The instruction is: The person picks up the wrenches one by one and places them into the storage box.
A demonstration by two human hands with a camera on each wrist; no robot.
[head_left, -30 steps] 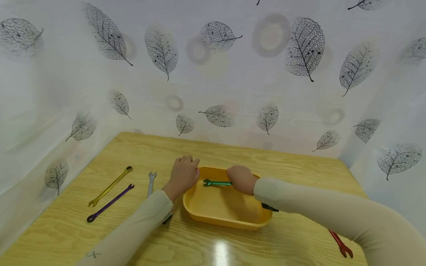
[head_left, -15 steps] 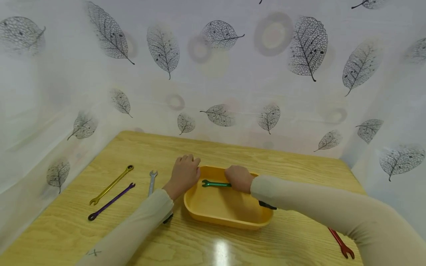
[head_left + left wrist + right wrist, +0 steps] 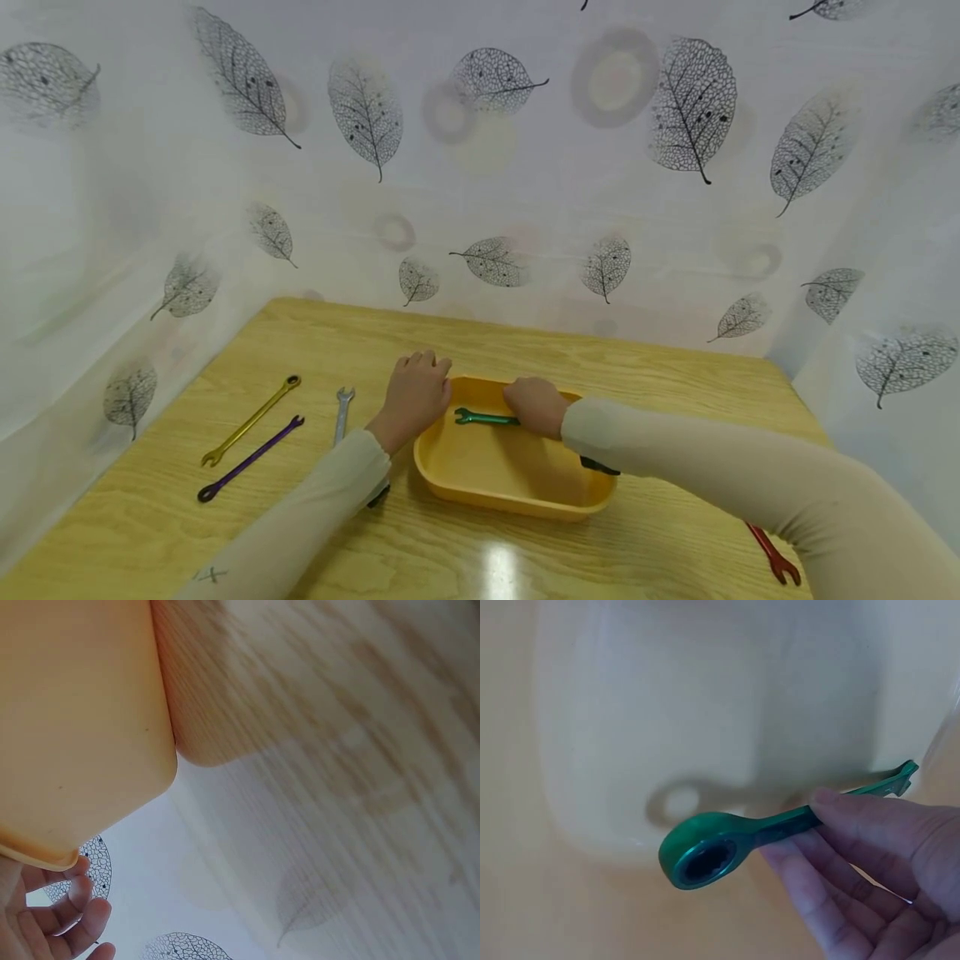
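A yellow plastic tub (image 3: 506,502) sits on the table before me. At its back left corner my left hand (image 3: 414,390) grips the rim; in the left wrist view the fingers (image 3: 88,919) curl beside the rim, outside the tub wall (image 3: 82,712). Over the tub's back part, my right hand (image 3: 537,407) holds a green combination wrench (image 3: 480,417). Seen from the right wrist, thumb and fingers pinch the wrench (image 3: 780,825) by its shank. Its ring end points away from the hand, and its shadow falls on the tub floor.
Left of the tub lie a yellow wrench (image 3: 251,421), a purple wrench (image 3: 253,457) and a silver wrench (image 3: 342,412), the last partly behind my left forearm. A red wrench (image 3: 776,557) shows beside the right sleeve. Leaf-printed curtain (image 3: 495,192) surrounds the wooden table (image 3: 345,329).
My right hand has shifted slightly to the left with the green wrench. The left hand and the tub have stayed in place.
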